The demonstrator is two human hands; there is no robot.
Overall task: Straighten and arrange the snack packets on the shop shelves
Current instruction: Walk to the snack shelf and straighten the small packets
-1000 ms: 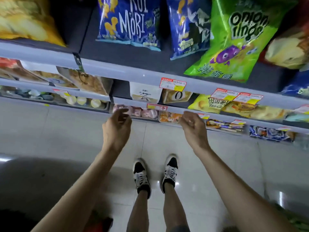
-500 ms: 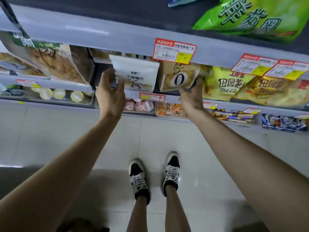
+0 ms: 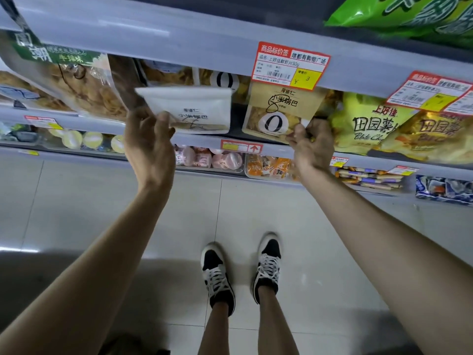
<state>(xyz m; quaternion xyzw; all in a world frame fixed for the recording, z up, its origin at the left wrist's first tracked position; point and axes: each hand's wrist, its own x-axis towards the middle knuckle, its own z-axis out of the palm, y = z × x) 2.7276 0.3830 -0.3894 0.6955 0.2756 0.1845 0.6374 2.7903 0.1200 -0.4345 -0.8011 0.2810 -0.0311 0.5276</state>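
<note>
A white snack packet (image 3: pixel 194 108) with black lettering leans out of the middle shelf (image 3: pixel 199 138). My left hand (image 3: pixel 149 142) pinches its lower left corner. Beside it stands a tan packet (image 3: pixel 280 111) marked with a large "0". My right hand (image 3: pixel 311 144) pinches that packet's lower right corner. More packets of the same kind (image 3: pixel 179 75) stand behind these two, partly hidden by the shelf above.
A big clear bag of brown snacks (image 3: pixel 84 85) sits to the left, yellow potato chip bags (image 3: pixel 368 126) to the right. A green bag (image 3: pixel 409 16) lies on the upper shelf. Lower shelves hold small sweets (image 3: pixel 210 160). Price tags (image 3: pixel 289 65) hang on the rails. My feet (image 3: pixel 243 272) stand on tiled floor.
My view has come closer to the middle shelf. Both hands rose from the shelf rail; the left now pinches the white packet, the right the tan packet.
</note>
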